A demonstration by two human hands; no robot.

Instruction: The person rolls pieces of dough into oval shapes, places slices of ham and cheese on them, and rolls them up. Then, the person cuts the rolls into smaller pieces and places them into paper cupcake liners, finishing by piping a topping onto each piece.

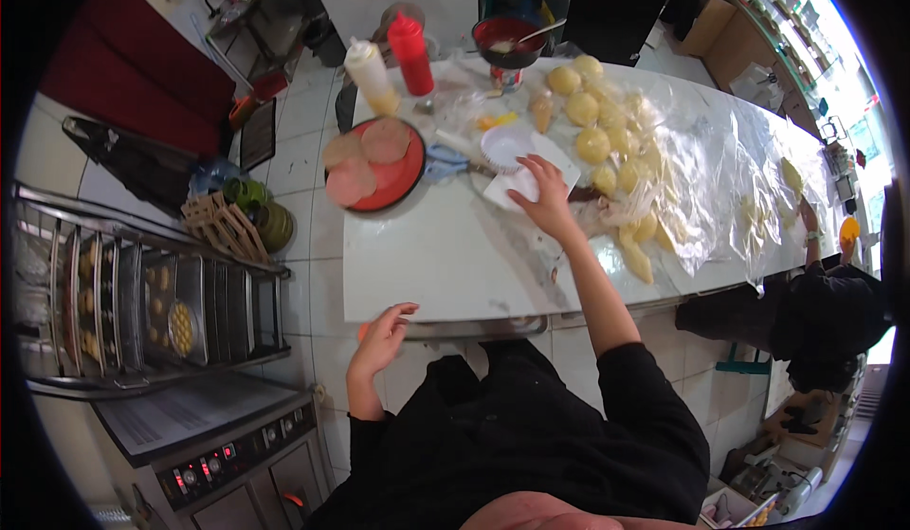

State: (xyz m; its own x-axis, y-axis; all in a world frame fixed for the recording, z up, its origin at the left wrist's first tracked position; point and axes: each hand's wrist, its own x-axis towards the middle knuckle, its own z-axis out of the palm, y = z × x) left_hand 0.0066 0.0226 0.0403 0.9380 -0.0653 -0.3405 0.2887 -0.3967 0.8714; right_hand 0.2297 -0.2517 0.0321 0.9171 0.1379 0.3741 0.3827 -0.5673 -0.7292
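Note:
My right hand (544,198) reaches over the table, thumb and fingers apart, at a sheet of white paper (504,189). I cannot tell whether its fingertips press the paper or hover just above it. Right behind the fingers sits a round white fluted paper cup (507,144), perhaps a stack. My left hand (383,337) hangs by the table's front edge, empty, with loosely bent fingers. Blue-handled scissors (444,162) lie left of the paper. Further left, round pink meat slices (352,180) rest on a red plate with a dark rim (396,181).
Several pale dough balls (593,146) sit right of the cup, partly under clear plastic film (697,208). Behind stand a white squeeze bottle (372,77), a red one (410,56) and a bowl with a spoon (502,45). A tray rack (152,293) is left; another person (825,312) works right.

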